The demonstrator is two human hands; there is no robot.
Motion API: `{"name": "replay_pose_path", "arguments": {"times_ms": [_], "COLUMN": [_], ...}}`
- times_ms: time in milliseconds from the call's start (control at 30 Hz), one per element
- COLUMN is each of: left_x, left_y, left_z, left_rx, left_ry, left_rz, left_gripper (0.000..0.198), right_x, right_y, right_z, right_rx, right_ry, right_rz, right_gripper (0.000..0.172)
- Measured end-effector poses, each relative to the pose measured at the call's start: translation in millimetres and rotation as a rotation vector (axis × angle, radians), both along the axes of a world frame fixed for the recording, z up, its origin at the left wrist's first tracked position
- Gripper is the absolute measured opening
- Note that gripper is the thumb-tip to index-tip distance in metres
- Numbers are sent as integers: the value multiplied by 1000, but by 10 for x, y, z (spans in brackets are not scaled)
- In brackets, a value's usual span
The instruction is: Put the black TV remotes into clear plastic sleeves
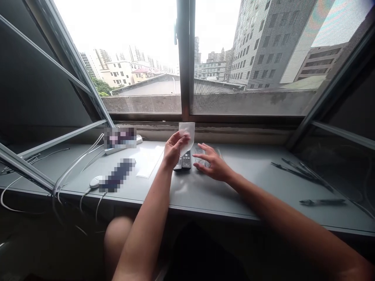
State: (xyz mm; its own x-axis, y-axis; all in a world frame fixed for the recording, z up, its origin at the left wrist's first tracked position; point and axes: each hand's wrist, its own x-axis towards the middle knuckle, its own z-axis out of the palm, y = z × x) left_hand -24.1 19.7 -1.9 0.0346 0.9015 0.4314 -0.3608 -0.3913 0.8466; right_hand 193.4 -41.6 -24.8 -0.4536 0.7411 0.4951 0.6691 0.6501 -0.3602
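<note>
My left hand point(173, 148) is raised over the grey windowsill ledge point(258, 171) and pinches a small clear plastic bag point(186, 136) by its lower edge, holding it upright. Two black remote controls point(184, 160) lie side by side on the ledge just below it. My right hand point(211, 162) hovers low to the right of the remotes, fingers spread and pointing left over a dark object wrapped in clear plastic point(200, 152), which it partly hides.
A flat clear bag point(150, 162) lies left of the remotes. Further left are a white mouse point(95, 181), a power strip point(123, 142) and white cables point(73, 169). Dark pens and rods point(304, 171) lie at the right. The window frame point(185, 58) stands behind.
</note>
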Motion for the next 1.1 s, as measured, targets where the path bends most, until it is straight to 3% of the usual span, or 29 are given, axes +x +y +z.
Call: {"name": "replay_pose_path", "arguments": {"times_ms": [100, 233, 367, 467, 533, 667, 733, 833, 933, 1100], "left_x": [35, -3, -92, -139, -141, -74, -24, 33, 50, 21], "left_y": [-47, -9, 75, 72, 26, -81, -97, -70, -21, 54], "left_z": [16, -14, -28, 9, 49, 92, 68, -7, -67, -73], "left_rx": [-49, -74, -90, -179, -246, -343, -366, -377, -381, -434], "left_ry": [-14, 13, 47, 30, -40, -273, -255, -147, -102, -251], "left_rz": [-89, -6, 161, 171, 79, -280, -403, -475, -417, -145], "left_gripper": [49, 44, 44, 47, 54, 71, 64, 41, 24, 15], "right_x": [-30, -70, -66, -34, -12, 18, 30, 41, 35, 10], "right_y": [-44, -37, -13, -8, -5, 8, 17, 28, 27, -2], "right_z": [43, 28, 15, 24, 32, 49, 57, 67, 84, 113], "right_rx": [9, -12, 13, 13, 58, 286, 376, 452, 466, 475], "right_ry": [15, 104, 331, 451, 515, 543, 483, 389, 353, 401], "right_rz": [97, 181, 65, -49, -59, -24, -6, 42, 68, -32], "right_gripper": [40, 38, 33, 33, 33, 43, 45, 38, 34, 38]}}
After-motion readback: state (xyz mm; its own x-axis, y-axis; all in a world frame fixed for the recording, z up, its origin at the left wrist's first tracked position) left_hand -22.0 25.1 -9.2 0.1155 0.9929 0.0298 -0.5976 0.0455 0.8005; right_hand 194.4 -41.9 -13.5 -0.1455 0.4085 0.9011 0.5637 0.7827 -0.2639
